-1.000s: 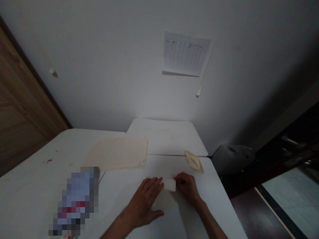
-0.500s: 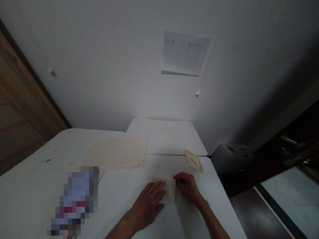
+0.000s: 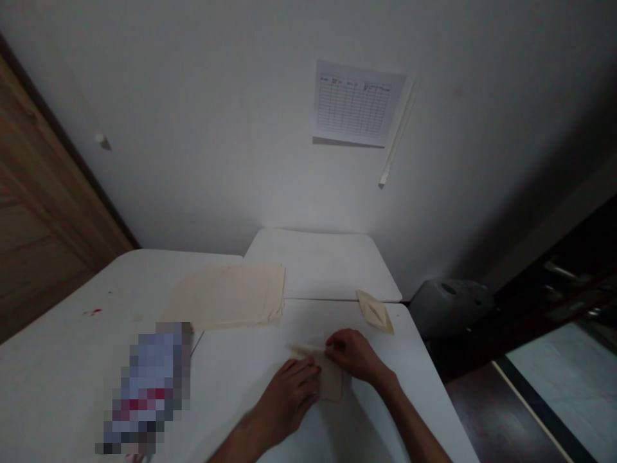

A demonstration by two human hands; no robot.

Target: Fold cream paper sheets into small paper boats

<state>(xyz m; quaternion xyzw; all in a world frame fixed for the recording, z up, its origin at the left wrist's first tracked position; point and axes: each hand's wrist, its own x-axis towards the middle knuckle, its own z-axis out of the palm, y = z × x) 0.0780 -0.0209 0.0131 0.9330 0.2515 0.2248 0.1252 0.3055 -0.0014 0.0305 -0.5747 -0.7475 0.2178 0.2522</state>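
Observation:
A small, thin cream sheet, paper-like, lies on the white table in front of me. My left hand rests on its left part, fingers laid over it and pressing down. At the far edge, my right hand pinches the sheet between thumb and fingertips, and that edge is lifted and folding over. Part of the sheet is hidden under my left hand. Beyond my right hand sits a folded cream piece with a raised crease, apart from both hands.
A stack of larger cream sheets lies at the back left of the white table. Nearer on the left is a pixelated object. A printed chart hangs on the wall. A grey rounded object stands beyond the table's right edge.
My right hand has moved slightly left, raising the sheet's far edge with it. The fingers of my left hand have drawn in a little on the sheet.

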